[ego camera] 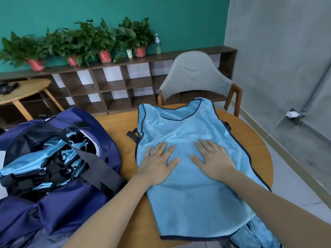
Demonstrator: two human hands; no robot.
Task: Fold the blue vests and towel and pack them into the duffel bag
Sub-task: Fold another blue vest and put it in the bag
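Note:
A light blue vest (180,129) with dark trim lies spread flat on the round wooden table (123,122), neck hole toward the far side. My left hand (157,162) and my right hand (213,158) both press flat on its middle, fingers spread, palms down. A navy duffel bag (53,203) stands open at the left of the table, with several blue vests with black straps (44,158) inside. More blue fabric (254,235) hangs off the table's near right edge, partly under the spread vest.
A grey chair (195,76) stands behind the table. A low wooden shelf (114,83) with potted plants (100,38) and a bottle runs along the green wall. A second small table (23,90) is at far left. A charger (293,114) sits in the right wall.

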